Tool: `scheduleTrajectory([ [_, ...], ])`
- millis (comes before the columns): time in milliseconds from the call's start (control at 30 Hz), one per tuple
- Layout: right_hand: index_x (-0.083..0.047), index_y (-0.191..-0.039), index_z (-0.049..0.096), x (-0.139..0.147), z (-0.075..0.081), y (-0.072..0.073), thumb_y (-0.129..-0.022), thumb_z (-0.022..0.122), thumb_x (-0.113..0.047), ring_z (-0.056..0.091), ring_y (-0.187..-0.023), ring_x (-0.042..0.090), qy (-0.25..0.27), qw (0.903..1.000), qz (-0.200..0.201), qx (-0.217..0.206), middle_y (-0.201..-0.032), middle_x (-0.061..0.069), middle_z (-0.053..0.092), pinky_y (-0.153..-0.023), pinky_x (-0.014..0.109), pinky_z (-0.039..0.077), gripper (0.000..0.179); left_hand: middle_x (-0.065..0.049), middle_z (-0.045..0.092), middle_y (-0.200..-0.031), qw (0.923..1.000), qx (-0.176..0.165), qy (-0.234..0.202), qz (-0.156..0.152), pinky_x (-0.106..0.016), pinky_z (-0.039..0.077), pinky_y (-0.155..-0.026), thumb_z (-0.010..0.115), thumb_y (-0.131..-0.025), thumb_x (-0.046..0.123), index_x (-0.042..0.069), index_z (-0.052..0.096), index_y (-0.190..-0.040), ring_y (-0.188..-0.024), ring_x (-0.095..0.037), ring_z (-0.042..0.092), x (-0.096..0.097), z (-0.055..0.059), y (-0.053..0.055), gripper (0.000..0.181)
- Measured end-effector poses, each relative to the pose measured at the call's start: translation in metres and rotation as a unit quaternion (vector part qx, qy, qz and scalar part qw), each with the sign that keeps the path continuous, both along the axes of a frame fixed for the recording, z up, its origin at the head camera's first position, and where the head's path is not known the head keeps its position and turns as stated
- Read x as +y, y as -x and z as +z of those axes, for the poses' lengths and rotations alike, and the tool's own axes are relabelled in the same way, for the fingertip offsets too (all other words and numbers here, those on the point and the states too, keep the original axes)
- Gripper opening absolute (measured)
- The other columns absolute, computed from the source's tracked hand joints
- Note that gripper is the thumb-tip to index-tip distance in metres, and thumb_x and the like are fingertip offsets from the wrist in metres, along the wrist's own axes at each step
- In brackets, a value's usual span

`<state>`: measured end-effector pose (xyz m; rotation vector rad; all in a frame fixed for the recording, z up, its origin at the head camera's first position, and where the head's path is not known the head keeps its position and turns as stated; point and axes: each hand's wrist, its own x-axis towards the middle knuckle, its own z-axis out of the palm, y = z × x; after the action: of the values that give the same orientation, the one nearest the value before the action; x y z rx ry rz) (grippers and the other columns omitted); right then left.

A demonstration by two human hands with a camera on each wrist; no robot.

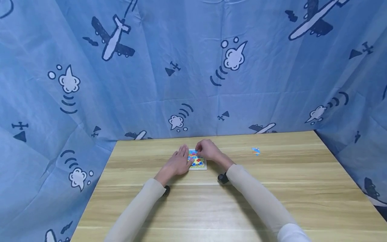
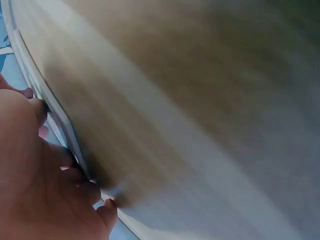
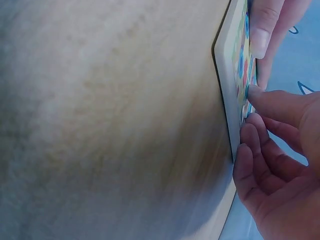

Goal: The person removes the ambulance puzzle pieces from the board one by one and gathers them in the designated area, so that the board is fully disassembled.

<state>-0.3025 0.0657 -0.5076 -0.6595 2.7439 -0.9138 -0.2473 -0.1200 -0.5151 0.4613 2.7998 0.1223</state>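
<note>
A small jigsaw puzzle board (image 1: 198, 167) with a pale rim lies on the table, its picture a yellow vehicle with a red cross and blue wheels. My left hand (image 1: 179, 162) rests flat along the board's left side, fingers straight and thumb over the picture. At the upper right part of the board, my right hand (image 1: 209, 150) has its fingers curled. In the right wrist view its thumb and forefinger pinch a small puzzle piece (image 3: 245, 111) at the picture's surface, mostly hidden by the fingertips. The left wrist view shows the left fingers (image 2: 65, 157) along the board's edge.
A loose blue and orange puzzle piece (image 1: 255, 151) lies on the wooden table (image 1: 193, 208) to the right of the board. Behind the table's far edge hangs a blue curtain (image 1: 193, 67) printed with planes, which also closes off both sides.
</note>
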Motion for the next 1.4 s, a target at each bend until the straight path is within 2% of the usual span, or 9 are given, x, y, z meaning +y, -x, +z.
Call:
scheduleTrajectory([
  [267,0.0,-0.104,0.079,-0.0015,0.0012,-0.0001,-0.091,0.078,-0.006,0.066,-0.084,0.017,-0.006,1.0,0.0,0.0,-0.093,0.009,0.077,-0.088,0.037,0.061,0.014,-0.018,0.007,-0.178,1.0,0.004,-0.008,0.002,-0.049,0.021,-0.135,0.028,-0.114,0.047,-0.001,0.012,-0.168,-0.167,-0.031,0.011,0.0004,0.0014,-0.0012,0.073],
  [500,0.002,-0.112,0.078,-0.0023,0.0004,-0.0007,-0.092,0.078,-0.006,0.066,-0.084,0.017,-0.01,0.9999,-0.005,0.006,-0.094,0.01,0.077,-0.09,0.038,0.062,0.022,-0.017,0.007,-0.178,0.9999,-0.005,-0.009,0.008,-0.048,0.019,-0.136,0.029,-0.114,0.047,0.0,0.011,-0.168,-0.167,-0.03,0.009,0.001,0.0034,-0.0023,0.073],
  [667,0.001,-0.112,0.078,-0.0013,0.0019,-0.0031,-0.091,0.078,-0.006,0.068,-0.087,0.019,-0.007,0.9999,-0.004,0.011,-0.096,0.011,0.078,-0.091,0.039,0.062,0.022,-0.016,0.006,-0.179,0.9999,-0.006,-0.007,0.01,-0.048,0.019,-0.136,0.029,-0.114,0.047,0.0,0.01,-0.168,-0.167,-0.03,0.009,0.0018,0.0032,-0.0023,0.074],
  [933,0.0,-0.107,0.079,0.0019,-0.0011,-0.0049,-0.091,0.076,-0.006,0.071,-0.092,0.02,0.02,0.9994,-0.015,0.026,-0.098,0.01,0.079,-0.09,0.038,0.061,0.017,-0.015,0.006,-0.179,0.9999,-0.005,-0.006,0.014,-0.048,0.018,-0.136,0.03,-0.114,0.047,0.001,0.011,-0.168,-0.167,-0.03,0.009,0.0031,0.0043,-0.0024,0.074],
  [1167,-0.008,-0.099,0.083,0.004,0.0012,-0.0083,-0.095,0.077,-0.009,0.072,-0.089,0.016,0.071,0.9965,-0.044,0.005,-0.096,0.005,0.081,-0.09,0.038,0.061,0.008,-0.016,0.006,-0.178,0.9999,-0.006,0.0,0.011,-0.047,0.019,-0.136,0.03,-0.114,0.048,0.001,0.011,-0.168,-0.167,-0.029,0.01,0.0038,0.0023,-0.002,0.074],
  [1400,-0.007,-0.101,0.083,0.0072,0.007,-0.0094,-0.096,0.075,-0.007,0.074,-0.089,0.017,0.095,0.9946,-0.04,0.017,-0.097,0.007,0.082,-0.084,0.036,0.063,0.01,-0.017,0.009,-0.178,0.9999,0.003,0.003,0.01,-0.047,0.021,-0.136,0.031,-0.114,0.047,-0.001,0.013,-0.168,-0.167,-0.029,0.011,0.0037,0.0032,-0.0024,0.074],
])
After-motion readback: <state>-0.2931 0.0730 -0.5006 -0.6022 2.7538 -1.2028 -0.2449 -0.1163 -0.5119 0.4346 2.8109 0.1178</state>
